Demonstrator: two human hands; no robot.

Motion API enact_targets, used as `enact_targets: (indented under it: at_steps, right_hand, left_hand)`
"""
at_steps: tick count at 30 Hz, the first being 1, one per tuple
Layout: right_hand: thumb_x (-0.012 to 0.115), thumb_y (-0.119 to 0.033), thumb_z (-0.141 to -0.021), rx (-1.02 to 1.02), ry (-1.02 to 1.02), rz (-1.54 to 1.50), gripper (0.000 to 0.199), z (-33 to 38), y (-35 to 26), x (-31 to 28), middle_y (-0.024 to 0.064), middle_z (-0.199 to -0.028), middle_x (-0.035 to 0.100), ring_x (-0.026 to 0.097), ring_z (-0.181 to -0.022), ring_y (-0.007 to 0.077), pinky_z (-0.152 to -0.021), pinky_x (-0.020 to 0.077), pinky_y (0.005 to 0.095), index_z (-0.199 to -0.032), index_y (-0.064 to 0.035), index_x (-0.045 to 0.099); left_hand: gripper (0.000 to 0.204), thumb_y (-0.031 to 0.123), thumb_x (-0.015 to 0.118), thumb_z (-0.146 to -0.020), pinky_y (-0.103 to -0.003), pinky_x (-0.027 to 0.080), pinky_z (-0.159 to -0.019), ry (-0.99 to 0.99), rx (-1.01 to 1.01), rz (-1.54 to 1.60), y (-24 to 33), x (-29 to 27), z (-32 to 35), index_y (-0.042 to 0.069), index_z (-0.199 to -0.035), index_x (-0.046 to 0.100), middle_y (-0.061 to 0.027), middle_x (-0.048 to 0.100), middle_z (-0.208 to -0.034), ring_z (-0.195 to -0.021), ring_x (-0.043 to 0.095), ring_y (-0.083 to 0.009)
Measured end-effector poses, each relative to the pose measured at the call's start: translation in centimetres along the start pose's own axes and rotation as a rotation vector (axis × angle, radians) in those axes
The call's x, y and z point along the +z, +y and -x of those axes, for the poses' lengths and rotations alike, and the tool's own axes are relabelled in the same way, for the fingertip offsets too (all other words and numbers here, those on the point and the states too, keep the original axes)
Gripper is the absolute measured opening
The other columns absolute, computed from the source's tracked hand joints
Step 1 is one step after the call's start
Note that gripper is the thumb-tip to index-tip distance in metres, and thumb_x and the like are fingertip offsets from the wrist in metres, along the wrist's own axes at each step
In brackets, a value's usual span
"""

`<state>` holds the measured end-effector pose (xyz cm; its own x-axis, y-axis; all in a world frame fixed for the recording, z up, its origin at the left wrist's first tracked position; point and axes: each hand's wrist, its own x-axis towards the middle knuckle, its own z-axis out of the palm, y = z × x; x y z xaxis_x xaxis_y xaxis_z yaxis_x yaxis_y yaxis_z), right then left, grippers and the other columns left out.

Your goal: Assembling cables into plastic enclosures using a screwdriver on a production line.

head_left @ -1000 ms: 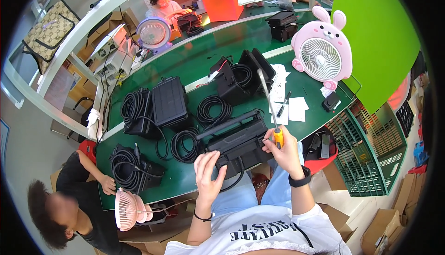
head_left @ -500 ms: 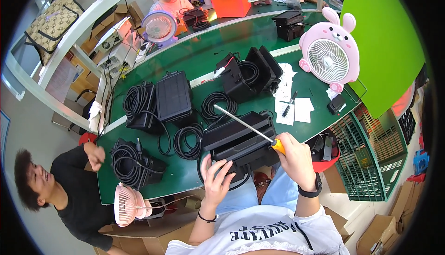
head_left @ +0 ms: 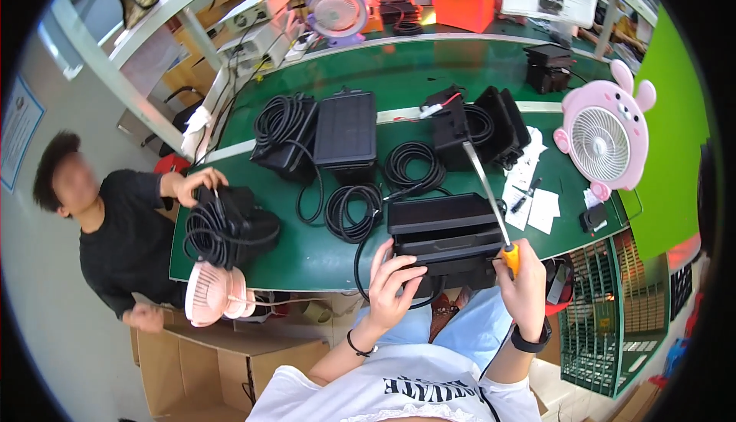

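A black plastic box [head_left: 445,223] with a raised lid lies at the table's near edge in front of me. My left hand [head_left: 395,288] rests against its near left side, fingers spread. Wrapped in my right hand [head_left: 525,288] is a screwdriver [head_left: 511,257] with a yellow handle, at the box's right end. Its long metal shaft points up and away from me, so the tip is off the box. A black cable runs from the box's left side. A coiled black cable [head_left: 353,213] lies just beyond my left hand.
More black boxes with coiled cables, including a flat-topped box [head_left: 345,131] and an open box [head_left: 452,127], stand on the green table [head_left: 307,261]. A pink rabbit fan [head_left: 602,142] and white papers [head_left: 544,211] are right. At left, a co-worker's hand [head_left: 201,184] touches a cabled box [head_left: 238,223].
The view has shifted, so the table sits further right. My screwdriver has swung from pointing far left to nearly straight ahead. The co-worker's raised hand has come onto the left cabled box.
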<state>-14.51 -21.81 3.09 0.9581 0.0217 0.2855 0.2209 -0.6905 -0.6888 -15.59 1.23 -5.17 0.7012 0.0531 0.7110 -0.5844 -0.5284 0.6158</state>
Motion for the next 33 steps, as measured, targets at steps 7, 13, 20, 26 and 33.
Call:
enact_targets:
  at_steps: [7, 13, 20, 26, 33]
  right_hand:
    - [0.069, 0.003, -0.075, 0.134, 0.052, -0.271, 0.023, -0.6, 0.5, 0.6, 0.0003, -0.070, 0.051, 0.051, -0.060, 0.0079, -0.059, 0.0423, 0.0233, -0.093, -0.0051, 0.058]
    - [0.063, 0.007, -0.074, 0.206, 0.043, -0.497, 0.020, -0.7, 0.8, 0.6, 0.0010, -0.083, 0.052, 0.048, -0.063, 0.0059, -0.054, 0.0484, 0.0199, -0.089, -0.0021, 0.052]
    - [0.058, 0.007, -0.079, 0.299, -0.035, -0.610, 0.017, -1.2, -0.1, 0.1, 0.0052, -0.086, 0.065, 0.055, -0.058, 0.0063, -0.049, 0.0486, 0.0196, -0.090, -0.0012, 0.049]
    - [0.057, 0.007, -0.087, 0.124, -0.013, -0.374, 0.012, -1.3, 0.1, 0.2, 0.0073, -0.083, 0.067, 0.059, -0.057, 0.0072, -0.048, 0.0499, 0.0205, -0.091, 0.0003, 0.048]
    - [0.071, -0.002, -0.082, 0.135, 0.043, -0.428, 0.024, -0.7, 1.1, 1.3, 0.0034, -0.079, 0.069, 0.055, -0.055, 0.0054, -0.052, 0.0428, 0.0192, -0.087, -0.0031, 0.047]
  left_hand:
    - [0.016, 0.000, 0.073, -0.074, -0.054, 0.041, -0.104, 0.044, -0.023, 0.112, 0.3, -0.2, -0.2, 0.007, -0.088, 0.073, -0.0093, 0.065, -0.105, -0.119, 0.052, -0.0454]
    - [0.015, 0.002, 0.072, -0.074, -0.052, 0.043, -0.101, 0.045, -0.067, 0.148, 0.9, 0.0, -0.1, 0.007, -0.088, 0.073, -0.0091, 0.065, -0.102, -0.118, 0.053, -0.0434]
    - [0.015, 0.000, 0.072, -0.073, -0.050, 0.047, -0.096, 0.104, -0.116, 0.220, 1.1, 0.3, -0.4, 0.006, -0.087, 0.073, -0.0094, 0.065, -0.091, -0.105, 0.061, -0.0389]
    - [0.012, -0.001, 0.070, -0.075, -0.051, 0.044, -0.099, 0.027, -0.165, 0.235, 1.8, -0.3, -1.6, 0.003, -0.086, 0.073, -0.0077, 0.062, -0.080, -0.093, 0.061, -0.0298]
    - [0.011, 0.000, 0.072, -0.073, -0.038, 0.049, -0.086, -0.085, -0.328, 0.112, 3.6, -1.7, -3.8, 0.006, -0.083, 0.072, -0.0069, 0.060, -0.072, -0.093, 0.063, -0.0297]
